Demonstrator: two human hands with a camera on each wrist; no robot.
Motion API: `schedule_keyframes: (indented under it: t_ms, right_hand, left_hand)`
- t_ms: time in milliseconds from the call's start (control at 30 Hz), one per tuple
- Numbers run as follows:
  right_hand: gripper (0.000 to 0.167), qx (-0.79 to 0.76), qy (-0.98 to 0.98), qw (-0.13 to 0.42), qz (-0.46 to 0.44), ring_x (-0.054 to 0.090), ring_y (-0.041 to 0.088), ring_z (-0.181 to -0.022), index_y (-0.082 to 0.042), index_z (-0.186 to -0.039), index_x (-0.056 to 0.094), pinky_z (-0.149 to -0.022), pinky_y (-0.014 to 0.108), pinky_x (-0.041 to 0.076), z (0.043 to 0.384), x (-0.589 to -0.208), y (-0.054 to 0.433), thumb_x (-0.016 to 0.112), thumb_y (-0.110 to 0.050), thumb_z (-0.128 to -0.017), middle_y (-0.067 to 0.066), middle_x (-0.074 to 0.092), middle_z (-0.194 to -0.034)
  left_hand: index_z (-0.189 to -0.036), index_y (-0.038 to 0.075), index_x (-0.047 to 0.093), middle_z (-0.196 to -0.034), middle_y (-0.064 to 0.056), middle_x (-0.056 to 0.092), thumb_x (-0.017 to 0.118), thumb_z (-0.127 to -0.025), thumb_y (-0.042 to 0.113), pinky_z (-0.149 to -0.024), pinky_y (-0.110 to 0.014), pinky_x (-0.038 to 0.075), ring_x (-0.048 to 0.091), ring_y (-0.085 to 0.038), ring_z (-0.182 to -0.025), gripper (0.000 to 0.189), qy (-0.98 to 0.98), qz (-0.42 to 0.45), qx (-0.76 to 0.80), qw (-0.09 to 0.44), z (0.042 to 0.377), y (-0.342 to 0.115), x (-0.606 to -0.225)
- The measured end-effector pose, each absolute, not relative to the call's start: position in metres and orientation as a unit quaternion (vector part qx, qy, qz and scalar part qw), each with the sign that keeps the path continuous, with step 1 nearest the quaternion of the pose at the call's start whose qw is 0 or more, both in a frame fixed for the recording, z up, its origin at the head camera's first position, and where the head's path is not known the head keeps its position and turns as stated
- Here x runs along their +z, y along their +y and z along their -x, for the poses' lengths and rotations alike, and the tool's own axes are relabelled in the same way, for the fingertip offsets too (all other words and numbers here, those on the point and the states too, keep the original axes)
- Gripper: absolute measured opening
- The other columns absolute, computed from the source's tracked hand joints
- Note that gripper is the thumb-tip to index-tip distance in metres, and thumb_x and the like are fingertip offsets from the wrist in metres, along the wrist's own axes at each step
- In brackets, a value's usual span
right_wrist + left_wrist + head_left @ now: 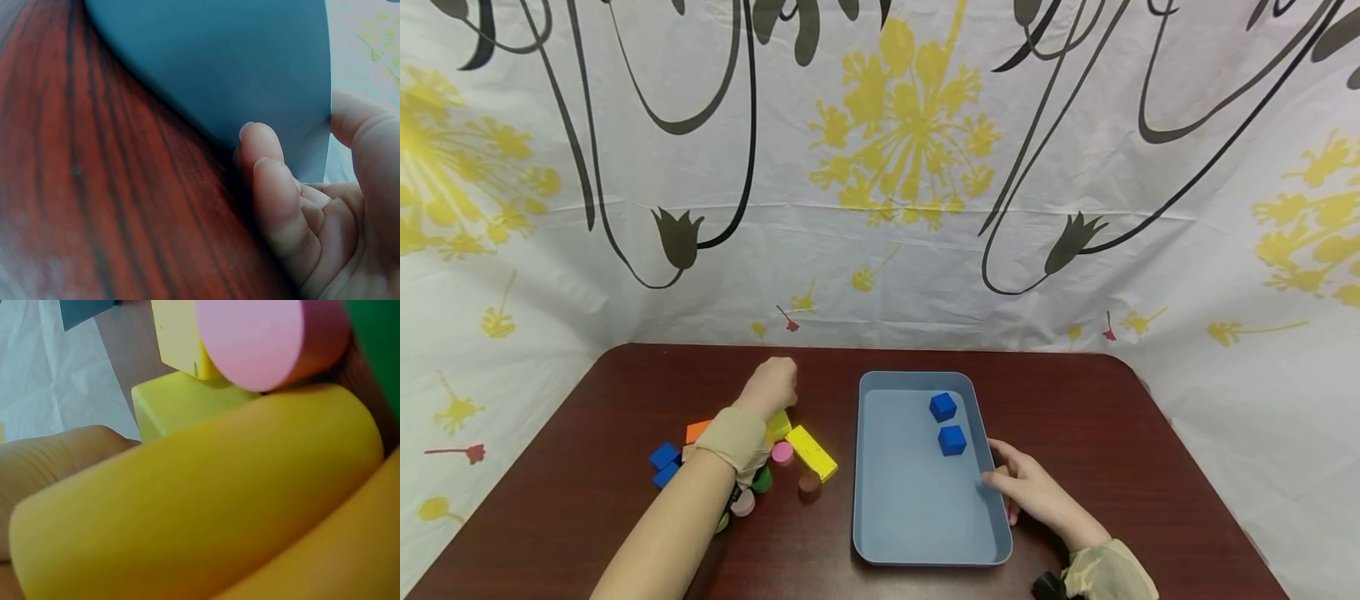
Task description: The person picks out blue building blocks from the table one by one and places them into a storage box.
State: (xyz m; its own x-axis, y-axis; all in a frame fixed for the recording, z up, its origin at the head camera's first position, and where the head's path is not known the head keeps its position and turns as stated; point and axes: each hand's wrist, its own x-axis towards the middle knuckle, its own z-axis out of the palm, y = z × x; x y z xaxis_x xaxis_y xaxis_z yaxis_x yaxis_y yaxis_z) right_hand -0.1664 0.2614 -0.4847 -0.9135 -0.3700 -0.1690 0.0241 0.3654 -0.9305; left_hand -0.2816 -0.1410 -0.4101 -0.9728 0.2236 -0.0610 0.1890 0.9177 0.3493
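My left hand (771, 387) is over the far side of a pile of coloured blocks, its fingers hidden from the head view. In the left wrist view, part of that hand (62, 456) lies behind a yellow cylinder (194, 494); whether it grips anything is not visible. A pink round block (782, 453), a yellow bar (812, 454) and a yellow-green block (779, 425) are close by. My right hand (1030, 487) grips the right rim of a blue-grey tray (925, 525), thumb over the edge, fingers against the outside. Two blue cubes (952, 441) sit inside the tray.
Left of my left forearm lie more blue cubes (665, 456) and an orange block (697, 431). A brown round block (809, 483), a green one (762, 480) and a pale one (743, 503) sit nearer. A patterned sheet (910, 275) hangs behind the dark table (1075, 400).
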Motion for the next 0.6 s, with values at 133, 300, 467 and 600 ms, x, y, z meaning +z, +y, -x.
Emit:
schedule_keyframes:
  t_ms: [133, 300, 467, 600]
  right_hand:
    - [0.065, -0.552, 0.808, 0.18, 0.105, 0.052, 0.014, -0.039, 0.006, -0.147, 0.023, -0.041, 0.039, 0.05, 0.166, -0.484, 0.261, 0.057, -0.016, -0.096, 0.015, 0.066, -0.072]
    - [0.065, -0.552, 0.807, 0.179, 0.107, 0.052, 0.015, -0.039, 0.007, -0.147, 0.023, -0.041, 0.04, 0.05, 0.165, -0.482, 0.261, 0.057, -0.015, -0.096, 0.015, 0.065, -0.071]
    - [0.067, -0.559, 0.802, 0.18, 0.109, 0.052, 0.016, -0.038, 0.009, -0.148, 0.02, -0.04, 0.039, 0.049, 0.164, -0.48, 0.26, 0.057, -0.013, -0.096, 0.016, 0.064, -0.069]
    - [0.067, -0.562, 0.8, 0.18, 0.107, 0.051, 0.017, -0.038, 0.008, -0.148, 0.019, -0.04, 0.04, 0.049, 0.164, -0.479, 0.26, 0.056, -0.013, -0.096, 0.016, 0.064, -0.07]
  left_hand:
    - [-0.07, 0.003, 0.061, -0.068, -0.007, 0.055, 0.074, -0.076, -0.005, -0.058, -0.032, 0.045, 0.051, -0.022, -0.064, 0.017, 0.977, -0.113, 0.177, 0.044, 0.282, -0.141, -0.406]
    - [-0.072, 0.003, 0.061, -0.07, -0.007, 0.055, 0.074, -0.078, -0.003, -0.059, -0.032, 0.043, 0.05, -0.022, -0.065, 0.015, 0.974, -0.134, 0.177, 0.032, 0.282, -0.136, -0.4]
    - [-0.08, 0.002, 0.063, -0.077, -0.007, 0.058, 0.075, -0.079, 0.002, -0.065, -0.035, 0.049, 0.053, -0.023, -0.071, 0.012, 0.972, -0.146, 0.185, 0.018, 0.277, -0.123, -0.391]
    - [-0.086, 0.0, 0.066, -0.082, -0.008, 0.06, 0.075, -0.08, 0.004, -0.07, -0.036, 0.051, 0.054, -0.024, -0.075, 0.012, 0.969, -0.166, 0.183, 0.003, 0.27, -0.109, -0.381]
